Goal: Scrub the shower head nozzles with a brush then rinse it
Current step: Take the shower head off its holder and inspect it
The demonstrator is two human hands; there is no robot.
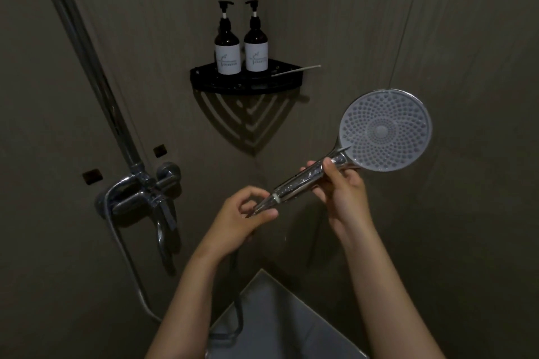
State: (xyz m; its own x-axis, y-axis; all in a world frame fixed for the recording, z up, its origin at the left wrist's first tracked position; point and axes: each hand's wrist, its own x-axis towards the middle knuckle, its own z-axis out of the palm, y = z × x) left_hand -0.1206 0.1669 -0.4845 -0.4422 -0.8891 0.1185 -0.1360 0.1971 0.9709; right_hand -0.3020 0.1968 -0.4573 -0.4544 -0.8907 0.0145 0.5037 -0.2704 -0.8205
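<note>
Near the corner shelf (248,86), right hand (339,186) grips the shower head (385,130) handle, left hand (245,213) fingers pinching its hose end; the toothbrush (296,70) needs fetching next.

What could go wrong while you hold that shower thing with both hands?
Both hands are busy: the right hand grips the shower head handle and the left hand pinches the hose end, so reaching for the brush on the corner shelf might let it slip. That reach could also knock the pump bottles.

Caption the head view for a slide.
Right hand holds the shower head by its handle, nozzles facing the camera; left hand pinches the hose end; brush waits on the corner shelf.
</note>
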